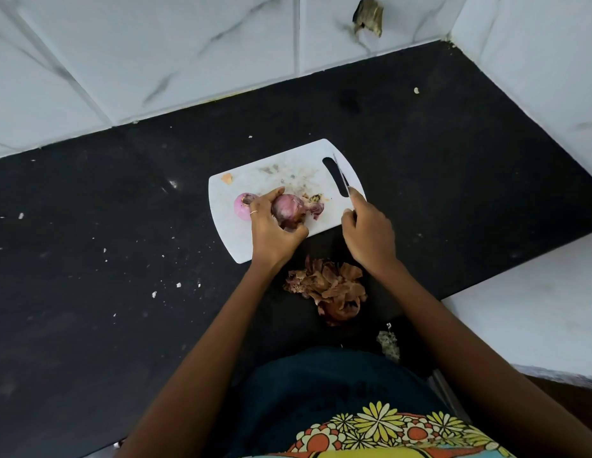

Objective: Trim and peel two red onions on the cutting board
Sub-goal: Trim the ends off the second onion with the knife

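Note:
A white cutting board (288,173) lies on the black counter. On it my left hand (273,231) grips a red onion (286,209) with loose skin hanging from it. A peeled, trimmed red onion (242,207) sits just left of that hand, partly hidden by my fingers. Cut onion ends (316,204) lie to the right of the held onion. My right hand (369,234) holds a knife (341,176), its blade pointing away over the board's handle slot, apart from the onion.
A heap of dry onion skins (327,285) lies on the counter (122,226) just in front of the board, between my forearms. Small white crumbs dot the counter. Tiled walls close off the back and right; a white ledge (535,309) stands at right.

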Tool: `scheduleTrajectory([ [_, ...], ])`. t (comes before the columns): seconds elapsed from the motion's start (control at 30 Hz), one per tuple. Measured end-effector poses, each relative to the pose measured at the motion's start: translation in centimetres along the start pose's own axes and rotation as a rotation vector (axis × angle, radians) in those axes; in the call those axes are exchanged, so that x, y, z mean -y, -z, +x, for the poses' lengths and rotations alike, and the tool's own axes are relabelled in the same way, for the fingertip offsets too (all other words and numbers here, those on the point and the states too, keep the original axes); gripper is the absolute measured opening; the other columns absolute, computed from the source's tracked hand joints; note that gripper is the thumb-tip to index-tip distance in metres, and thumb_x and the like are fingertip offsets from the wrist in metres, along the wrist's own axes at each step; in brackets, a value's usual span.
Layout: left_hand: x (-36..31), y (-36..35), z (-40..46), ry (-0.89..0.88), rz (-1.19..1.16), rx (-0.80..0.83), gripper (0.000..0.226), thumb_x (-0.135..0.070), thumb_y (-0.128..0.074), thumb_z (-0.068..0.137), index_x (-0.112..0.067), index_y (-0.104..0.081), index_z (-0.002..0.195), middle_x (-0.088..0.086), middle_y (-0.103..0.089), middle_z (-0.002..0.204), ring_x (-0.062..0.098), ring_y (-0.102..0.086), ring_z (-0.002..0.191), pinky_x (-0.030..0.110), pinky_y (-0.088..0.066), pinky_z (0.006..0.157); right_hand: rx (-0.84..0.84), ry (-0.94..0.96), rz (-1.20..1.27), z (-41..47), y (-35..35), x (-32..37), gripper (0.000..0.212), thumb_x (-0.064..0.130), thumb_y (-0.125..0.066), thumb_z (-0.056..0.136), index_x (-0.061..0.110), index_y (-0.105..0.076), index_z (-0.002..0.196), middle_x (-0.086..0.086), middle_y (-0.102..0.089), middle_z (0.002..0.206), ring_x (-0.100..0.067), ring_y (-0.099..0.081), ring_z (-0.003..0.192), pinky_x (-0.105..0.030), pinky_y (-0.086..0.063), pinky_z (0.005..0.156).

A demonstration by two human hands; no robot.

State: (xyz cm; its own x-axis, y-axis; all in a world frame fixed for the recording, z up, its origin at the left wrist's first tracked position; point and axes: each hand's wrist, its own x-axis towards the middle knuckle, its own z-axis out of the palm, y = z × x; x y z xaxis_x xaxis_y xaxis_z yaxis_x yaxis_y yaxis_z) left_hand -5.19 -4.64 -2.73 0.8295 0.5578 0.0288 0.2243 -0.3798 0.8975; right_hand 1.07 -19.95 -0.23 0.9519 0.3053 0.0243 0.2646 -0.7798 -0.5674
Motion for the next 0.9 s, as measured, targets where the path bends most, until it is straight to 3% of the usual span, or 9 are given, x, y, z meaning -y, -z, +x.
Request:
scheduleTrajectory([
  [0.03, 0.0, 0.0, 0.0, 0.004, -0.008, 0.004, 0.074, -0.03, -0.073, 0.063, -0.015, -0.048, 0.13, 0.004, -0.046, 0.125, 0.02, -0.052, 0.114, 0.038, -0.051, 0.094, 0.046, -0.022, -0.054, 0.6, 0.0, 0.1, 0.047, 0.018, -0.039, 0.098, 0.016, -0.036, 0.145, -0.014, -0.059, 0.112, -0.032, -0.06, 0.098, -0.042, -0.046, 0.082],
  [0.1, 0.0, -0.1, -0.2, 0.022, -0.032, 0.013, 0.072, -0.029, -0.074, 0.062, -0.014, -0.048, 0.127, 0.008, -0.046, 0.126, 0.016, -0.051, 0.111, 0.032, -0.051, 0.094, 0.127, -0.032, -0.152, 1.3, 0.0, 0.2, 0.045, 0.019, -0.04, 0.099, 0.015, -0.037, 0.144, -0.014, -0.05, 0.122, -0.035, -0.057, 0.105, -0.043, -0.045, 0.084],
  [0.3, -0.2, -0.2, -0.4, 0.067, -0.126, 0.017, 0.068, -0.018, -0.08, 0.066, -0.013, -0.043, 0.124, 0.005, -0.044, 0.123, 0.012, -0.051, 0.109, 0.009, -0.045, 0.088, 0.187, -0.009, -0.297, 2.2, -0.5, 0.0, 0.03, 0.023, -0.048, 0.097, 0.012, -0.052, 0.125, -0.012, -0.046, 0.118, -0.032, -0.057, 0.1, -0.041, -0.045, 0.08],
  [0.37, -0.2, 0.0, -0.4, 0.109, -0.18, 0.026, 0.069, -0.017, -0.078, 0.064, -0.015, -0.042, 0.122, 0.005, -0.046, 0.123, 0.009, -0.052, 0.107, 0.01, -0.046, 0.088, 0.113, 0.036, -0.342, 2.5, -0.5, -0.1, 0.033, 0.025, -0.05, 0.095, 0.013, -0.054, 0.125, -0.012, -0.049, 0.118, -0.03, -0.052, 0.104, -0.041, -0.041, 0.085],
  [0.47, -0.6, 0.2, -0.4, 0.17, -0.278, 0.044, 0.069, -0.013, -0.076, 0.063, -0.013, -0.041, 0.123, 0.006, -0.049, 0.124, 0.008, -0.056, 0.105, 0.016, -0.05, 0.087, 0.085, -0.055, 0.075, 3.1, 0.0, 0.6, 0.035, 0.028, -0.053, 0.094, 0.013, -0.057, 0.126, -0.01, -0.053, 0.115, -0.025, -0.054, 0.103, -0.039, -0.043, 0.092],
  [0.6, -1.6, 0.6, -0.3, 0.183, -0.394, 0.076, 0.066, -0.01, -0.071, 0.061, -0.012, -0.043, 0.122, 0.0, -0.052, 0.116, 0.011, -0.059, 0.103, 0.017, -0.051, 0.079, 0.477, -0.362, 0.731, 3.8, 0.8, 2.5, 0.031, 0.035, -0.058, 0.093, 0.012, -0.062, 0.113, -0.004, -0.063, 0.107, -0.019, -0.063, 0.093, -0.036, -0.054, 0.087],
  [0.7, -2.3, 0.9, -0.1, 0.193, -0.498, 0.111, 0.062, -0.006, -0.067, 0.063, -0.015, -0.044, 0.12, -0.001, -0.053, 0.115, 0.01, -0.06, 0.101, 0.017, -0.05, 0.079, 0.68, -0.472, 1.048, 4.3, 0.9, 3.1, 0.016, 0.024, -0.061, 0.092, 0.011, -0.064, 0.101, -0.01, -0.065, 0.102, -0.026, -0.066, 0.089, -0.039, -0.056, 0.087],
  [0.77, -2.3, 1.1, 0.1, 0.206, -0.549, 0.137, 0.063, -0.003, -0.066, 0.063, -0.016, -0.045, 0.121, 0.004, -0.054, 0.118, 0.009, -0.06, 0.102, 0.018, -0.05, 0.081, 0.656, -0.464, 1.145, 4.5, 0.8, 3.3, 0.011, 0.015, -0.062, 0.091, 0.008, -0.065, 0.1, -0.012, -0.066, 0.099, -0.026, -0.067, 0.085, -0.038, -0.058, 0.082],
  [0.9, -2.6, 1.5, 0.5, 0.229, -0.531, 0.186, 0.069, -0.002, -0.07, 0.066, -0.017, -0.043, 0.127, 0.003, -0.053, 0.121, 0.014, -0.06, 0.107, 0.019, -0.052, 0.08, 0.488, -0.372, 1.034, 4.7, 0.5, 3.8, 0.021, 0.01, -0.065, 0.089, 0.001, -0.064, 0.108, -0.014, -0.067, 0.098, -0.025, -0.069, 0.083, -0.038, -0.06, 0.076],
])
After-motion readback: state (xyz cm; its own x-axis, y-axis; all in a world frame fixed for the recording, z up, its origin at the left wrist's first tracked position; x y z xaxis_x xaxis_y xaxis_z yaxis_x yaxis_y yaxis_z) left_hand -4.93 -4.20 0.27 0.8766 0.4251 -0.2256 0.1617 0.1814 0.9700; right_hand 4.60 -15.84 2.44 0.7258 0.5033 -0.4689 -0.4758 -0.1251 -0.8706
